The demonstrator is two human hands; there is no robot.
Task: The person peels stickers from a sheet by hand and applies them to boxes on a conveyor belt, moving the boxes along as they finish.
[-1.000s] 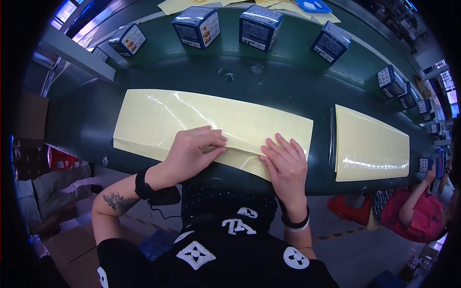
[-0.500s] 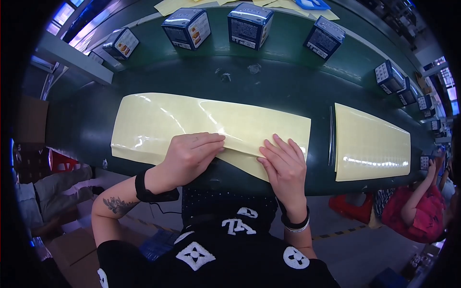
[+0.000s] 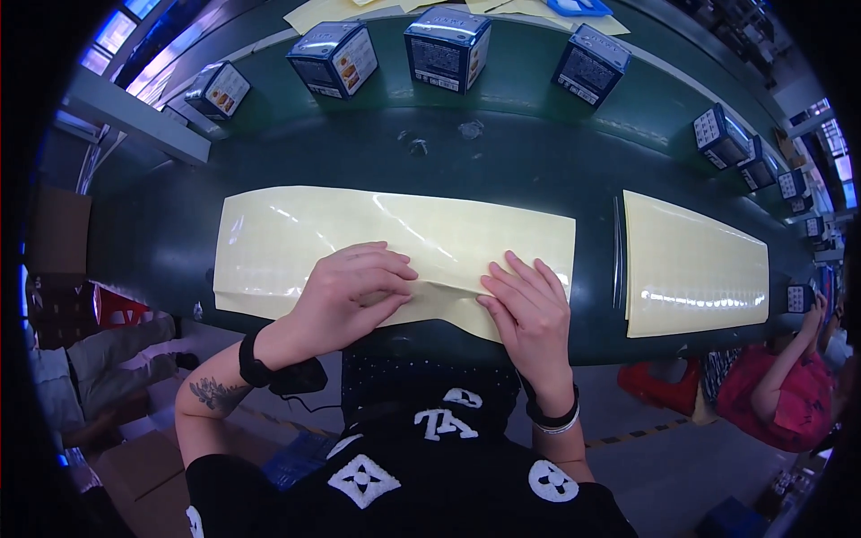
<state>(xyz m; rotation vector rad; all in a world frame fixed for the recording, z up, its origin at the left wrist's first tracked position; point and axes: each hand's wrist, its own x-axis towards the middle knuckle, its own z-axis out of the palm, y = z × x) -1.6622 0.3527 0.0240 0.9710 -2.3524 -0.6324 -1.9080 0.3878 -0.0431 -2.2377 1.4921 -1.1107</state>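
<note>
A long, glossy pale-yellow sheet [image 3: 305, 224] lies crosswise in front of me on the dark green work surface. Near its front edge, a small raised crease runs between my hands. My left hand [image 3: 354, 291] is curled at this crease, thumb and fingertips close together on the sheet; the exact pinch is partly hidden. Toward the sheet's right end, my right hand [image 3: 529, 309] rests with fingers spread on the surface, its thumb beside the crease. A stack of similar yellow sheets [image 3: 695, 269] lies to the right, apart from both hands.
Several blue boxes stand along the far green belt [image 3: 529, 103], one box [image 3: 447, 54] straight ahead. A blue tray [image 3: 578, 7] and more yellow sheets lie beyond. A grey metal post [image 3: 143, 117] stands at left. Another person in a red top [image 3: 780, 394] works at the right.
My left hand has shifted slightly left and its fingers have loosened. The sheet's front edge under it has dropped toward me. My right hand stays almost in place.
</note>
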